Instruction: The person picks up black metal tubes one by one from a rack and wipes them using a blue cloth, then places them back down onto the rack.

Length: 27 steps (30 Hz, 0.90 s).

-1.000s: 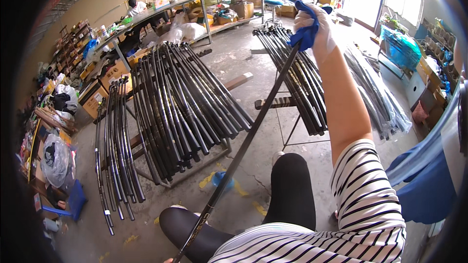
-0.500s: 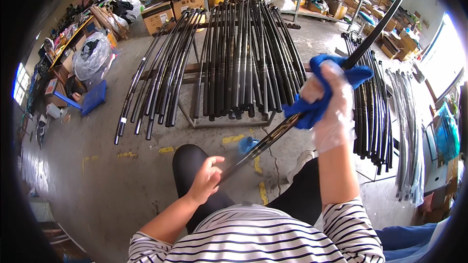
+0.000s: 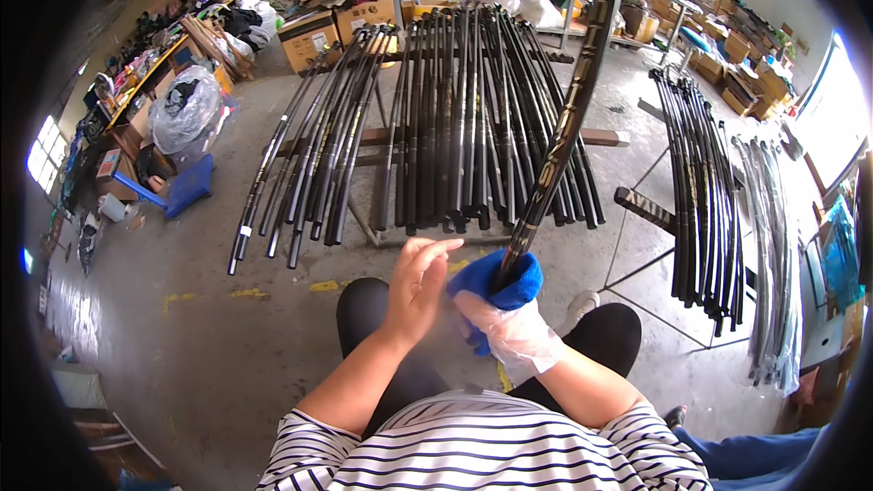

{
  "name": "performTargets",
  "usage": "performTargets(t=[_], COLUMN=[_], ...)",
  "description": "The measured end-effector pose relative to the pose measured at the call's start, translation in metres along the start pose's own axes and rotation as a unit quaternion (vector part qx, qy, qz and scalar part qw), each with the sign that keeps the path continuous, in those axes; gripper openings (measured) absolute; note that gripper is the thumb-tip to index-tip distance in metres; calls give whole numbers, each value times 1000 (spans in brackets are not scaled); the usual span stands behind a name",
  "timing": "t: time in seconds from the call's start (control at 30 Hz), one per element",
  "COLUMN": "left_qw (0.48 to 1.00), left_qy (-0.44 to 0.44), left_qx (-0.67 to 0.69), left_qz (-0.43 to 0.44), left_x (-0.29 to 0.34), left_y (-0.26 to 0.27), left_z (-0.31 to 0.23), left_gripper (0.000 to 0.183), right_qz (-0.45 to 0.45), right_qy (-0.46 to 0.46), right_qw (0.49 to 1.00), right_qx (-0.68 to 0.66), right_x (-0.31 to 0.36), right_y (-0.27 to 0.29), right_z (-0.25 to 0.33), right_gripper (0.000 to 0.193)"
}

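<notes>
My right hand (image 3: 511,335), in a clear plastic glove, is closed around a blue cloth (image 3: 520,280) in front of my body. The cloth wraps the lower part of a black fishing rod (image 3: 555,159) with gold markings. Tilted slightly right, the rod rises past the top of the picture; its lower end is hidden by cloth and hand. Just left of the cloth is my bare left hand (image 3: 411,295), fingers stretched and holding nothing. Ahead, many similar rods (image 3: 455,127) lie side by side on a rack (image 3: 605,137), with a looser group (image 3: 314,145) at its left.
To the right, more black rods (image 3: 696,200) rest on another stand, beside plastic-wrapped rods (image 3: 768,264). A blue platform cart (image 3: 191,184) and a stuffed clear bag (image 3: 185,109) stand at the left. Cardboard boxes (image 3: 307,39) and a cluttered workbench line the back.
My right hand has come down and left toward my body with the cloth. The rod has swung more upright. My left hand has left the rod's lower end and moved up.
</notes>
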<state>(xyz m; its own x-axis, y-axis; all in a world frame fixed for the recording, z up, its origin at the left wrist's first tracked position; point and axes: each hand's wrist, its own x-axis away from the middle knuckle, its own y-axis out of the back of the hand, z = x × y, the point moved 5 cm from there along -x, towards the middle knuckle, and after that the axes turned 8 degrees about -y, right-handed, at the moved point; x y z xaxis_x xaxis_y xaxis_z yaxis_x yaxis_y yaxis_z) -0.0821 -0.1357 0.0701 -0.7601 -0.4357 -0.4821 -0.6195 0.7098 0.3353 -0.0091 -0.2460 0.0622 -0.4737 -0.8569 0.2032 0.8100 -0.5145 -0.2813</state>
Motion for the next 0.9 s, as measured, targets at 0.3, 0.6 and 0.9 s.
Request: performTargets(t=[0.3,0.6,0.9], left_qw=[990,983,891], left_qy=[-112,106,167], left_qx=[88,-49,-422], left_qz=[-17,-145,-26], left_x=[-28,-49,-106], left_y=[6,35,52], left_z=[-24,66,169], left_gripper=[16,30,38], right_qz=[93,169,-50], right_qy=[1,-16,-98], right_qw=[989,905,928], right_qx=[111,391,355], right_x=[-3,-10,-53], right_y=[-10,41,127], right_z=[-54,-79,-122], right_gripper=[49,25,35])
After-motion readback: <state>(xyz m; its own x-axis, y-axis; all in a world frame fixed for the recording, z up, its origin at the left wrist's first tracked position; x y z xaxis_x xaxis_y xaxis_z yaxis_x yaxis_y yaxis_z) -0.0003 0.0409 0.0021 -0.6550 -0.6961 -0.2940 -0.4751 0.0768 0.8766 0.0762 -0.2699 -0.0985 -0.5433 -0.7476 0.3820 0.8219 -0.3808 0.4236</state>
